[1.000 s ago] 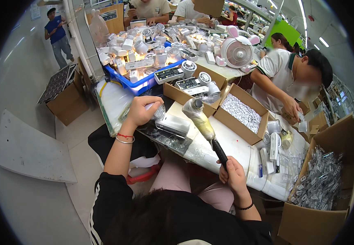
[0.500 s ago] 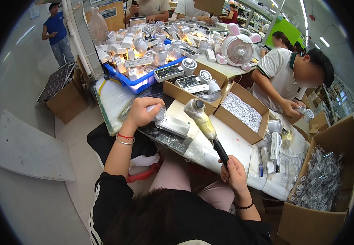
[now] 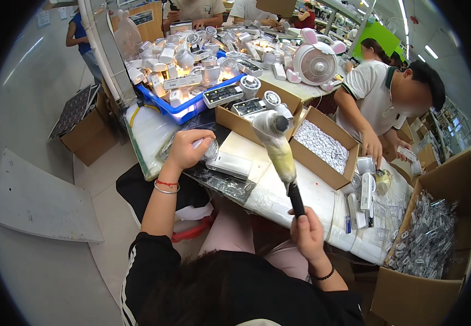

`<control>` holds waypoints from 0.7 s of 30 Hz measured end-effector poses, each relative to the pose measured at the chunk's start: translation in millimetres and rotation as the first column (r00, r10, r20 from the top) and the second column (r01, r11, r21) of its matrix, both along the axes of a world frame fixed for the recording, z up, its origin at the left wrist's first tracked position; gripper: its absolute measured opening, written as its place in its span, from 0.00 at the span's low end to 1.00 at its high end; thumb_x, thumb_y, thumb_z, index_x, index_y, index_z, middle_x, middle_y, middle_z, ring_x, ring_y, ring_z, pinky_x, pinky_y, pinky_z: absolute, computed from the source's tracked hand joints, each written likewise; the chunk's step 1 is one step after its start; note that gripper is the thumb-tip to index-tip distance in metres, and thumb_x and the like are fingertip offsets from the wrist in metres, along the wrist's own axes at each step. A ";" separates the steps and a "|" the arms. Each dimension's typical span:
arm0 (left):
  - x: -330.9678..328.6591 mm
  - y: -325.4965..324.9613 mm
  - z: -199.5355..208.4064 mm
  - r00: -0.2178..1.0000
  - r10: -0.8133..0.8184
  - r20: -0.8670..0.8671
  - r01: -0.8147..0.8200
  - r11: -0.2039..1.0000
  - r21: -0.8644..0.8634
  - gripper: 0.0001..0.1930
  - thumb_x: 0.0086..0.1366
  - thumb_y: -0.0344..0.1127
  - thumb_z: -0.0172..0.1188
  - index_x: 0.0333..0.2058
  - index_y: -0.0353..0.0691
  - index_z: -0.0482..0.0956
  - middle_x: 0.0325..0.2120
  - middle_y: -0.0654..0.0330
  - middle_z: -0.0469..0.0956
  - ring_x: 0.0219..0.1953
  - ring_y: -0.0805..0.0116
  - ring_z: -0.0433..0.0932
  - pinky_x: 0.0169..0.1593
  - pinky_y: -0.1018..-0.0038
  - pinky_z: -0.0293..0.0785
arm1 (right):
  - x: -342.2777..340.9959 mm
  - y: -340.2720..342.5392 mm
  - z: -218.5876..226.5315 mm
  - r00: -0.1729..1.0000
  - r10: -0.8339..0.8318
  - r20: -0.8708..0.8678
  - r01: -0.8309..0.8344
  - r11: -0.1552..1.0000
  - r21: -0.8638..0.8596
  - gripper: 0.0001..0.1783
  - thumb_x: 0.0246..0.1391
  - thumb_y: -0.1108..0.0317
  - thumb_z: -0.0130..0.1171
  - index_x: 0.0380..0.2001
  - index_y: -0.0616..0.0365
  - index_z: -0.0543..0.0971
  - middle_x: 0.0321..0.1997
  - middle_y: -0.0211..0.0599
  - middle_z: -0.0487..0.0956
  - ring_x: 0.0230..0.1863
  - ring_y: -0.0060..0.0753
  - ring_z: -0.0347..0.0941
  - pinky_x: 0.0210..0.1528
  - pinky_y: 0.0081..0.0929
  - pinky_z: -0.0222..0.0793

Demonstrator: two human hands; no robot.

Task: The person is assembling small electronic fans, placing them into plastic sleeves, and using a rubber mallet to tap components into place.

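Observation:
My left hand (image 3: 189, 148) is closed around the rounded end of a white device with a long flat body (image 3: 230, 164), which lies on the near edge of the workbench; the fingers cover most of that end. In my right hand (image 3: 307, 233) is the black handle of a mallet (image 3: 280, 155). Its head is wrapped in clear and yellowish film and is held up over the bench, to the right of the white device and apart from it.
Behind my left hand, a blue crate (image 3: 184, 111) overflows with white devices, some lit. Cardboard boxes hold more devices (image 3: 252, 106), small white pieces (image 3: 325, 144) and clear parts (image 3: 425, 239). A pink-white rabbit-eared fan (image 3: 315, 64) stands behind. At right a co-worker (image 3: 377, 103) handles devices.
The mallet has swung slightly right and stands more upright. My left hand and the white device stay nearly still. The co-worker's one hand now reaches down to the bench.

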State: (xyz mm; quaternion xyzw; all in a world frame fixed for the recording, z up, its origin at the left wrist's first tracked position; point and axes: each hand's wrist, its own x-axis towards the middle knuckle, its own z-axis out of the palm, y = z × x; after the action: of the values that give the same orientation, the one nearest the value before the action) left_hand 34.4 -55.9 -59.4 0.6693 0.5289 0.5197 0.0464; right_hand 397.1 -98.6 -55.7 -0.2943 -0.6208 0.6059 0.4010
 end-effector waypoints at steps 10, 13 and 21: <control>1.2 -1.8 1.3 1.000 0.007 0.012 -0.006 1.000 -0.021 0.11 0.59 0.36 0.58 0.32 0.33 0.82 0.30 0.51 0.83 0.34 0.58 0.83 0.41 0.71 0.76 | -14.7 -8.3 5.1 0.856 -0.128 0.501 -0.033 0.953 0.301 0.14 0.63 0.63 0.51 0.31 0.63 0.76 0.16 0.34 0.69 0.21 0.21 0.63 0.24 0.24 0.59; 3.3 -1.7 -0.5 1.000 0.002 0.030 -0.001 0.999 -0.034 0.11 0.59 0.36 0.58 0.32 0.33 0.82 0.30 0.51 0.83 0.34 0.58 0.83 0.41 0.71 0.76 | -21.0 -0.3 -12.4 0.839 -0.093 0.537 -0.062 0.963 0.264 0.13 0.64 0.64 0.50 0.31 0.63 0.76 0.15 0.32 0.69 0.18 0.22 0.62 0.22 0.24 0.58; 2.3 0.3 1.8 1.000 0.007 0.028 -0.006 1.000 -0.028 0.11 0.59 0.36 0.58 0.32 0.33 0.82 0.30 0.51 0.83 0.33 0.58 0.83 0.41 0.70 0.76 | -24.7 -5.7 -1.9 0.894 -0.036 0.447 -0.080 0.968 0.237 0.17 0.66 0.61 0.46 0.29 0.61 0.74 0.15 0.27 0.68 0.19 0.16 0.61 0.22 0.20 0.57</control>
State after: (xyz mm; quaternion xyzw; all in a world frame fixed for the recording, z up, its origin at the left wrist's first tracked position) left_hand 36.7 -55.6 -57.6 0.6595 0.5376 0.5218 0.0612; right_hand 372.3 -104.3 -57.5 -0.3663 -0.7708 0.4435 0.2740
